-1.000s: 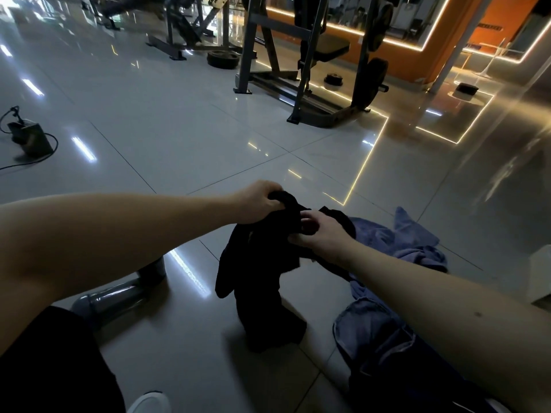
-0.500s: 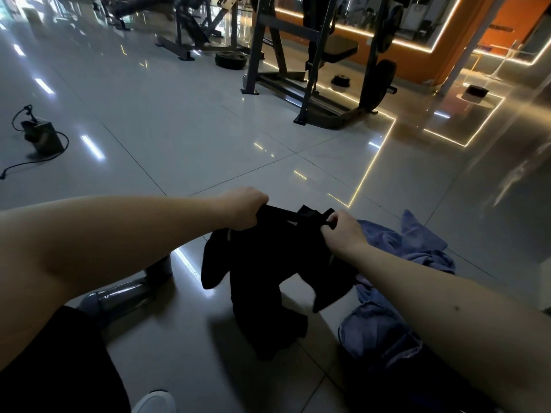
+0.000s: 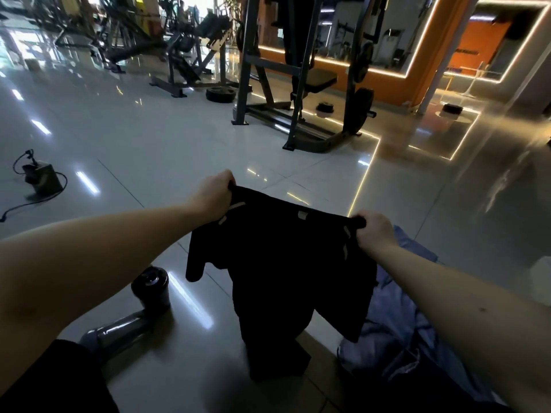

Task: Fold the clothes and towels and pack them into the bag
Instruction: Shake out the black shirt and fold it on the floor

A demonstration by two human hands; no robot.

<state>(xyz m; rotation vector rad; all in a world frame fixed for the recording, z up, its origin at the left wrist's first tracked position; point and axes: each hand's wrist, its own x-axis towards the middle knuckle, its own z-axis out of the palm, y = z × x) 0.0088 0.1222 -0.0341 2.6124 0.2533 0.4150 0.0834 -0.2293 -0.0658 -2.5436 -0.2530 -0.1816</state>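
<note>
Both hands, left [image 3: 215,195] & right [image 3: 374,231], pinch the black fabric shirt [image 3: 286,263] up top; hem prob drags on the glossy tile floor [image 3: 149,138] w/o lifting higher.

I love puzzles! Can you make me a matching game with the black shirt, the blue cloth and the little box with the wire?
Things:
1 black shirt
2 blue cloth
3 box with wire

Places:
A on the floor, far left
B gripped by the left hand and right hand
C crumpled on the floor, right side

Pairs: 1-B, 2-C, 3-A
</note>
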